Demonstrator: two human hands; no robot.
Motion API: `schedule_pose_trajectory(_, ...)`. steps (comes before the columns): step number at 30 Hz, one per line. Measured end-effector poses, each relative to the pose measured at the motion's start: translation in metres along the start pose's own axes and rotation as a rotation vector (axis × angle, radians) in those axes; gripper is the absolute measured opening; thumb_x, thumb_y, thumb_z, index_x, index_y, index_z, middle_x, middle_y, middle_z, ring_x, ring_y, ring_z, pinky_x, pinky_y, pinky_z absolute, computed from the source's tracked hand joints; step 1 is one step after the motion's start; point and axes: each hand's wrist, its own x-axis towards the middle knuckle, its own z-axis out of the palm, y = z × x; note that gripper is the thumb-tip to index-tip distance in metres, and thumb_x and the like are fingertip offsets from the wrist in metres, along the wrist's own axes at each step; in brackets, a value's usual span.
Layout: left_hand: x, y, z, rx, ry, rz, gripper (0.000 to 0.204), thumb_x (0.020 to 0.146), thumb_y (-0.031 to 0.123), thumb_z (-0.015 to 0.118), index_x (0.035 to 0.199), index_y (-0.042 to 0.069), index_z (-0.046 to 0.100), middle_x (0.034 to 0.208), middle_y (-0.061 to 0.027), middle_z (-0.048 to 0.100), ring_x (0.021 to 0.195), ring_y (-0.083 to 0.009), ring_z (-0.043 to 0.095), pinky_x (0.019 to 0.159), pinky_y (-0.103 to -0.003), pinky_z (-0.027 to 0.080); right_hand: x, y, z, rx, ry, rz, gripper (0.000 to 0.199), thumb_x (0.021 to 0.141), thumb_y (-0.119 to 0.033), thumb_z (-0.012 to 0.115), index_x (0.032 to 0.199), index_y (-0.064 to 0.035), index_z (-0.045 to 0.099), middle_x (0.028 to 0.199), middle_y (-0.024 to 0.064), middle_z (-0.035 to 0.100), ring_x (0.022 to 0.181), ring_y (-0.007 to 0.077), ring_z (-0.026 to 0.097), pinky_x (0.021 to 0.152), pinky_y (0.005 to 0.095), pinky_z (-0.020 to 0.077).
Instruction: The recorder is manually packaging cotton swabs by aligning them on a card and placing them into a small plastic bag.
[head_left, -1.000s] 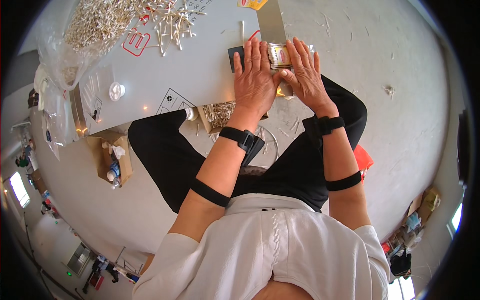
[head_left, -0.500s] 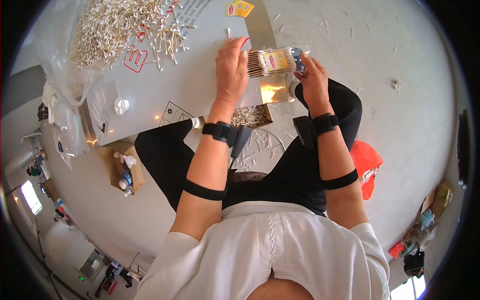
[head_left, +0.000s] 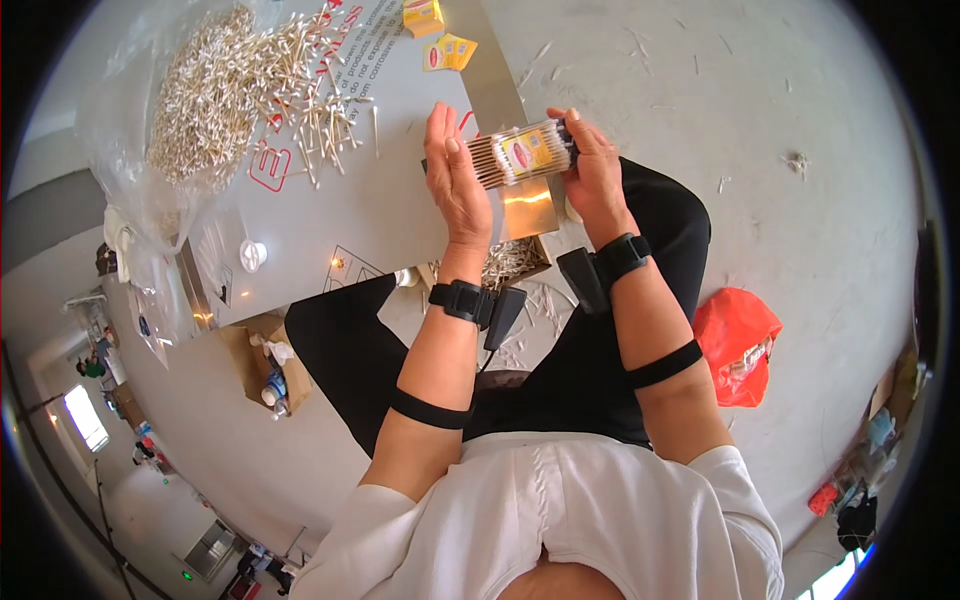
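Note:
A clear pack of cotton swabs with a yellow label card (head_left: pixel 528 152) is held level between my two hands, above the grey table's right edge. My left hand (head_left: pixel 460 185) lies flat along the pack's left end, fingers stretched and palm facing it. At the other end, my right hand (head_left: pixel 595 170) grips the dark end of the pack between thumb and fingers. Left of my hands, a big heap of loose cotton swabs (head_left: pixel 205 110) spills from a clear plastic bag (head_left: pixel 110 130) onto the table. One single swab (head_left: pixel 376 132) lies apart, nearer my left hand.
Yellow cards (head_left: pixel 450 52) lie at the table's far edge, near a small yellow stack (head_left: pixel 423 17). A round white piece (head_left: pixel 253 256) sits on the table (head_left: pixel 330 210). Below are a box of swabs (head_left: pixel 512 262), a cardboard box (head_left: pixel 250 365) and a red bag (head_left: pixel 738 345).
The view has shifted, so the table sits lower in it. My right hand has closed in over the pack's crumpled end, which now looks shorter. My left fingers have straightened.

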Motion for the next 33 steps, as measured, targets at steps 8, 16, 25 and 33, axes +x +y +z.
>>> schedule_pose_trajectory(8, -0.003, -0.006, 0.024, -0.135, 0.029, -0.018, 0.069, 0.102, 0.048, 0.038, 0.145, -0.007, 0.030, 0.150, -0.0247, 0.034, 0.140, -0.0358, 0.034, 0.117, -0.047, 0.020, -0.006, 0.005, 0.012, -0.023, 0.052, -0.110, 0.028, 0.097, -0.024, 0.063, 0.105, 0.0018, 0.071, 0.087, 0.0020, 0.063, 0.078, 0.0106, 0.057, 0.071, 0.0254, 0.0486)
schedule_pose_trajectory(16, -0.011, -0.003, 0.036, -0.134, 0.112, -0.039, 0.073, 0.102, 0.049, 0.036, 0.148, -0.006, 0.025, 0.155, -0.0241, 0.024, 0.145, -0.0340, 0.022, 0.119, -0.046, 0.015, -0.019, -0.001, 0.012, 0.094, -0.017, -0.020, 0.035, 0.100, -0.028, 0.055, 0.119, 0.0013, 0.062, 0.102, 0.0055, 0.062, 0.093, 0.0164, 0.060, 0.085, 0.0325, 0.0498)
schedule_pose_trajectory(25, -0.032, 0.006, 0.041, -0.008, -0.049, -0.039, 0.081, 0.101, 0.053, 0.034, 0.153, -0.004, 0.006, 0.159, -0.0241, 0.006, 0.149, -0.0323, 0.008, 0.120, -0.044, 0.009, -0.026, 0.017, 0.015, 0.324, -0.013, -0.100, 0.042, 0.095, -0.006, 0.059, 0.135, -0.0012, 0.046, 0.132, 0.0144, 0.057, 0.118, 0.0265, 0.056, 0.101, 0.0426, 0.0472)
schedule_pose_trajectory(33, -0.031, 0.009, 0.056, -0.337, -0.071, -0.129, 0.087, 0.098, 0.056, 0.042, 0.153, -0.003, 0.010, 0.160, -0.0210, 0.009, 0.148, -0.0315, 0.011, 0.120, -0.045, 0.012, -0.031, 0.012, 0.019, 0.384, -0.035, -0.065, 0.040, 0.092, -0.004, 0.063, 0.129, 0.0030, 0.051, 0.126, 0.0143, 0.061, 0.113, 0.0240, 0.060, 0.099, 0.0378, 0.0490)
